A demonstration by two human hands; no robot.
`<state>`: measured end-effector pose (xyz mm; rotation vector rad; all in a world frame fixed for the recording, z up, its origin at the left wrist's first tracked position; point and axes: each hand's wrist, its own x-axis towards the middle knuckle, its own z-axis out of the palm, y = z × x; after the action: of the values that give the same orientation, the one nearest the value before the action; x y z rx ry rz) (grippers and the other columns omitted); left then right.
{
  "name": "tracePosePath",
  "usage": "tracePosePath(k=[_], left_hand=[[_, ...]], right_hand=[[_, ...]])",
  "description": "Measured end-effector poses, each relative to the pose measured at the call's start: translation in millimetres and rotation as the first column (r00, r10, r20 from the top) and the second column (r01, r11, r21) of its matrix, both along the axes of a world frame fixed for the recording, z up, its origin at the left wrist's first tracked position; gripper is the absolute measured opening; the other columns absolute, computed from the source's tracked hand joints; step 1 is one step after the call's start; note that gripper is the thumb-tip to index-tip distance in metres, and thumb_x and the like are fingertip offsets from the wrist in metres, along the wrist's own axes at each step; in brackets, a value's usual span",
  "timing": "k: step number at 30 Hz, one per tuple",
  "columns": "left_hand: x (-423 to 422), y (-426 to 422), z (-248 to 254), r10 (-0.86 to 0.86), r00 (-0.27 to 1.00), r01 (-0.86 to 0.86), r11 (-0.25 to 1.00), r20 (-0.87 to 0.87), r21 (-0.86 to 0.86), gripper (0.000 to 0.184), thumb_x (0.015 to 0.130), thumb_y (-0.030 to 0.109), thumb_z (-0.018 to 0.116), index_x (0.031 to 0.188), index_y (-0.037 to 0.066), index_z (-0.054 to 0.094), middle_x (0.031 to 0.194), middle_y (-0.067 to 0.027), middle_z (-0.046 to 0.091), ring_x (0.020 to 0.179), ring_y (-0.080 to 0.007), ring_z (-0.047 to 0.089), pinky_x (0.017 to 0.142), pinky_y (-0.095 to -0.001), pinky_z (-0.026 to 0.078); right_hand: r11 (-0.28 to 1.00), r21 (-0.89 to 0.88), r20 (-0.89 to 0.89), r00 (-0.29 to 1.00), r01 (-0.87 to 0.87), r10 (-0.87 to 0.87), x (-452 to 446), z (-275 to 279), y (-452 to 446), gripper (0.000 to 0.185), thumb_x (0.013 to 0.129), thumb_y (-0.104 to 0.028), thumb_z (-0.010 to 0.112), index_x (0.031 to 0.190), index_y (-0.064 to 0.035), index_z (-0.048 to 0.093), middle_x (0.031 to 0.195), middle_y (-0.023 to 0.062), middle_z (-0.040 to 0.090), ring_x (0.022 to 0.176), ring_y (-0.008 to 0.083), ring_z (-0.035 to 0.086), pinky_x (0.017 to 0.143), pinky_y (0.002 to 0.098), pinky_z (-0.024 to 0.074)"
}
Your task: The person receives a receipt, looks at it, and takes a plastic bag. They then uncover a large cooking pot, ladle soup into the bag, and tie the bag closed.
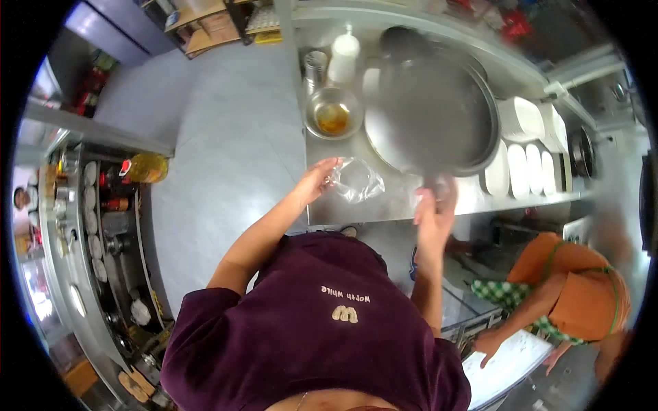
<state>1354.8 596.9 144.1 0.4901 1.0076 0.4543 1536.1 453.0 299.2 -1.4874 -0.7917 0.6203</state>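
Note:
My left hand [318,179] is closed on the edge of a clear plastic bag [359,179], which hangs over the front part of the steel counter [336,211]. To its right, my right hand [436,205] grips the handle of a dark pan [432,109], blurred by motion. The pan is over a white round plate or lid [381,133] and a larger dark round pan [488,130]. Behind my left hand a steel bowl [332,113] holds some orange-brown liquid.
A white squeeze bottle [345,51] and a metal shaker [315,67] stand behind the bowl. White dishes [519,118] are stacked at the right. A person in orange [586,294] bends at the lower right. An oil bottle [147,168] is at the left shelf.

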Motion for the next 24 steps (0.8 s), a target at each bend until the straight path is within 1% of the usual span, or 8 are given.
tracePosePath(k=[1, 3, 5, 9, 12, 19, 23, 24], left_hand=[[3, -1, 1, -0.032, 0.999, 0.032, 0.999, 0.013, 0.003, 0.022, 0.086, 0.029, 0.054, 0.101, 0.014, 0.059, 0.064, 0.0073, 0.046, 0.054, -0.0037, 0.042, 0.050, -0.0189, 0.038], [6, 0, 6, -0.082, 0.996, 0.082, 0.997, 0.039, 0.014, 0.023, 0.086, 0.030, 0.054, 0.101, 0.014, 0.059, 0.065, 0.0071, 0.047, 0.055, -0.0040, 0.042, 0.051, -0.0192, 0.039], [12, -1, 1, -0.099, 0.994, 0.099, 0.995, 0.036, 0.026, 0.023, 0.085, 0.030, 0.054, 0.101, 0.014, 0.059, 0.066, 0.0064, 0.047, 0.056, -0.0046, 0.043, 0.051, -0.0196, 0.038], [12, -1, -5, -0.125, 0.992, 0.125, 0.992, -0.019, -0.003, 0.023, 0.085, 0.029, 0.053, 0.102, 0.013, 0.059, 0.069, 0.0051, 0.047, 0.057, -0.0056, 0.043, 0.051, -0.0200, 0.037], [17, -2, -17, -0.111, 0.994, 0.111, 0.994, -0.016, -0.005, 0.023, 0.085, 0.027, 0.053, 0.102, 0.012, 0.059, 0.069, 0.0045, 0.047, 0.058, -0.0068, 0.043, 0.051, -0.0211, 0.037], [11, -1, -26, -0.102, 0.994, 0.102, 0.995, 0.035, 0.019, 0.024, 0.086, 0.027, 0.052, 0.103, 0.011, 0.058, 0.071, 0.0045, 0.048, 0.058, -0.0068, 0.044, 0.051, -0.0210, 0.037], [13, 0, -18, -0.102, 0.995, 0.102, 0.995, 0.020, 0.021, 0.024, 0.087, 0.026, 0.051, 0.104, 0.010, 0.057, 0.069, 0.0051, 0.047, 0.057, -0.0063, 0.043, 0.050, -0.0209, 0.037], [12, 2, -20, -0.112, 0.993, 0.111, 0.993, 0.032, 0.030, 0.024, 0.087, 0.026, 0.051, 0.104, 0.010, 0.057, 0.068, 0.0052, 0.047, 0.056, -0.0063, 0.043, 0.050, -0.0210, 0.037]], right_hand=[[1.000, -0.011, -0.137, 0.991, -0.001, 0.000, 10, 22, -5, 0.032, 0.083, -0.003, 0.050, 0.115, -0.0008, 0.048, 0.099, 0.0082, 0.052, 0.070, 0.0100, 0.051, 0.062, 0.0219, 0.0411], [0.987, 0.103, 0.149, 0.983, -0.123, 0.107, 40, 27, -15, 0.029, 0.079, 0.000, 0.053, 0.108, -0.0018, 0.052, 0.092, 0.0058, 0.051, 0.065, 0.0066, 0.046, 0.057, 0.0193, 0.0369], [0.989, 0.146, 0.420, 0.907, -0.039, -0.026, 58, 36, -14, 0.022, 0.072, -0.001, 0.060, 0.093, -0.0005, 0.054, 0.082, 0.0041, 0.046, 0.062, 0.0087, 0.044, 0.055, 0.0193, 0.0347], [0.992, 0.088, 0.665, 0.737, 0.089, -0.125, 81, 35, -13, 0.017, 0.071, -0.003, 0.069, 0.082, -0.0009, 0.056, 0.069, 0.0005, 0.046, 0.056, 0.0084, 0.041, 0.052, 0.0200, 0.0335], [0.969, 0.121, 0.551, 0.798, 0.214, -0.246, 89, 25, -10, 0.014, 0.077, -0.005, 0.064, 0.089, 0.0001, 0.058, 0.073, 0.0016, 0.056, 0.063, 0.0046, 0.048, 0.055, 0.0171, 0.0380], [0.965, 0.112, 0.594, 0.762, 0.239, -0.258, 87, 14, 23, 0.014, 0.078, -0.006, 0.062, 0.090, 0.0000, 0.058, 0.074, 0.0031, 0.056, 0.064, 0.0063, 0.050, 0.057, 0.0193, 0.0413], [0.958, 0.199, 0.497, 0.821, 0.206, -0.279, 74, 12, 35, 0.013, 0.077, -0.006, 0.062, 0.089, -0.0025, 0.059, 0.071, 0.0023, 0.056, 0.060, 0.0071, 0.050, 0.054, 0.0184, 0.0407], [0.958, 0.153, 0.373, 0.883, 0.244, -0.284, 72, 15, 32, 0.013, 0.077, -0.006, 0.062, 0.090, -0.0026, 0.059, 0.071, 0.0027, 0.056, 0.058, 0.0072, 0.050, 0.052, 0.0185, 0.0404]])
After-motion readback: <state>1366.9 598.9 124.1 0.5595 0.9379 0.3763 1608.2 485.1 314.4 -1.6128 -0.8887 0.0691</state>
